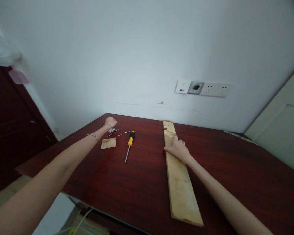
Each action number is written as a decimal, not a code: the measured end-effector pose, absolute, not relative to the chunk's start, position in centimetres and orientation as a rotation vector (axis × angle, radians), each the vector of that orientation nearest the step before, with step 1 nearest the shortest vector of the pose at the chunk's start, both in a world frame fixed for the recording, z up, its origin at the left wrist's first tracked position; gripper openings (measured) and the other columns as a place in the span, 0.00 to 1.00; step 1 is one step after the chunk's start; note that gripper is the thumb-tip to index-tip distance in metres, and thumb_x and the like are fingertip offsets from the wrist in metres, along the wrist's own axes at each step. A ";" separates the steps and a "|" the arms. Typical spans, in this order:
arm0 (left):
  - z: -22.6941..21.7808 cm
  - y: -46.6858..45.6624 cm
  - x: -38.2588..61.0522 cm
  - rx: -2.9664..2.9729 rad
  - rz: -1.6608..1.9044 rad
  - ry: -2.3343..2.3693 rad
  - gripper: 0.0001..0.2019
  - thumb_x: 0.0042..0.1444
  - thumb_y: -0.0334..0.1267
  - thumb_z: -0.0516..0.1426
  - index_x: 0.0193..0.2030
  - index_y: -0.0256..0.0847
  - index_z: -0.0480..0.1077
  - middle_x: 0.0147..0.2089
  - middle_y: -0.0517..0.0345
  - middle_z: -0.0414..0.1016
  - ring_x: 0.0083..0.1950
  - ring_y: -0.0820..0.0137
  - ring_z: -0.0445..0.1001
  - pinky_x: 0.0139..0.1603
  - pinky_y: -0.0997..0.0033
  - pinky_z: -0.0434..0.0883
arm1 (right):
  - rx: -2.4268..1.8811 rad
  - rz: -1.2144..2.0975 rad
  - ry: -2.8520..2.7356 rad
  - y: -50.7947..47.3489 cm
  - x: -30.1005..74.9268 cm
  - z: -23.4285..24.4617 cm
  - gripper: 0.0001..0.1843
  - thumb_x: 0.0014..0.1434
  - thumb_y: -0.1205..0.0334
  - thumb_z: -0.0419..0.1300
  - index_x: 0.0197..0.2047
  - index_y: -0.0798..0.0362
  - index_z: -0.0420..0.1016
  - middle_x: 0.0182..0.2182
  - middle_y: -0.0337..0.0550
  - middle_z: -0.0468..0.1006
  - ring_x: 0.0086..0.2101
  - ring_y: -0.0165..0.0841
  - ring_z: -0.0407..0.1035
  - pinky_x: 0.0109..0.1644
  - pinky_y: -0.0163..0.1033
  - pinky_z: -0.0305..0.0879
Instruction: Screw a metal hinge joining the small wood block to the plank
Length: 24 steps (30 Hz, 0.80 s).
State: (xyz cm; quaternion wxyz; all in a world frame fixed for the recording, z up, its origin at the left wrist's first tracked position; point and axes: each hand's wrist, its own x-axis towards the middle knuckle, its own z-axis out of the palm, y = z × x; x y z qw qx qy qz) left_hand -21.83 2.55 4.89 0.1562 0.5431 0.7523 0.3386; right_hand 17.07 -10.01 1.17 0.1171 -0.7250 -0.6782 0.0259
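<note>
My right hand [177,148] lies flat on a long pale wooden plank [179,182] that runs away from me on the dark red table [142,186]; its fingers are spread. My left hand [110,122] reaches to the far left part of the table, fingers curled in a pinch over several loose screws [117,132]; whether it holds one is hidden. A small square wood piece [109,143] lies just beside that wrist. A screwdriver [129,145] with a yellow and black handle lies between the two hands.
A white wall stands behind the table with a row of sockets [203,88]. A dark wooden door [9,130] is at the left, a pale cabinet [281,133] at the right. The table's near edge runs below my left arm.
</note>
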 end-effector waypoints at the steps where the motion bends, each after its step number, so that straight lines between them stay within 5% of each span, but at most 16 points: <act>1: 5.2 2.8 -20.6 1.549 1.022 2.132 0.07 0.43 0.27 0.59 0.19 0.36 0.66 0.28 0.50 0.74 0.48 0.59 0.72 0.46 0.69 0.66 | -2.118 0.072 -1.953 -10.0 17.1 1.0 0.38 0.48 0.43 0.62 0.54 0.61 0.60 0.46 0.64 0.69 0.48 0.56 0.66 0.45 0.48 0.63; 12: 2.9 0.1 -3.2 1.283 1.083 1.396 0.10 0.51 0.33 0.61 0.23 0.34 0.67 0.19 0.58 0.68 0.21 0.75 0.68 0.29 0.73 0.70 | -1.937 0.218 -1.812 -10.6 16.4 0.6 0.33 0.44 0.47 0.63 0.49 0.55 0.59 0.46 0.57 0.67 0.48 0.51 0.63 0.46 0.48 0.62; 17: 2.2 -2.9 0.3 1.163 1.112 1.128 0.13 0.56 0.41 0.60 0.28 0.33 0.69 0.23 0.52 0.73 0.25 0.71 0.73 0.33 0.70 0.73 | -1.824 0.090 -1.875 -11.5 15.0 2.4 0.33 0.44 0.48 0.63 0.49 0.56 0.60 0.47 0.57 0.66 0.48 0.51 0.62 0.47 0.47 0.61; 24: 2.1 -4.3 0.7 1.122 1.205 1.057 0.08 0.57 0.38 0.61 0.37 0.34 0.73 0.37 0.48 0.77 0.38 0.67 0.76 0.39 0.69 0.73 | -1.760 0.061 -1.914 -11.7 12.3 3.7 0.37 0.42 0.49 0.64 0.52 0.59 0.60 0.47 0.60 0.67 0.48 0.52 0.63 0.47 0.48 0.61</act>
